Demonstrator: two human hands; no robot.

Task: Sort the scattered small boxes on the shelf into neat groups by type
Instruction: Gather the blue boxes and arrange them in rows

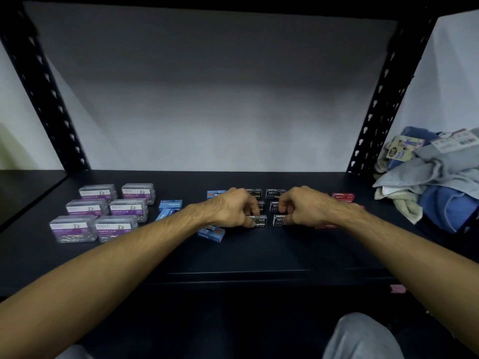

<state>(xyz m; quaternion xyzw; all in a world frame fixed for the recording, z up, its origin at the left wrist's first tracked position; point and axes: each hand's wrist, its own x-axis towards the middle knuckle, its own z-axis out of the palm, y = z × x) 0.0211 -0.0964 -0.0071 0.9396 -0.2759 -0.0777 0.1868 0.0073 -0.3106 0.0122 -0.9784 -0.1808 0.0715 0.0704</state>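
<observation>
both hands down on the small black cardboard staple boxes (pixel 261 221): left hand (pixel 233 207) pinches front-left one, right hand (pixel 302 207) pinches front-right box (pixel 278 221).

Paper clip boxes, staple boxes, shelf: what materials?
Paper clip boxes: look like clear hard plastic, glossy; metal clips show through under purple labels. Staple boxes: likely printed cardboard, matte, with sharp folded edges. Shelf: probably painted metal, dark, matte, with perforated black uprights.

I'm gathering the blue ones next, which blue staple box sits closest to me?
The blue staple box just under the left wrist, at the shelf's front; the other blue boxes sit farther back.
</observation>
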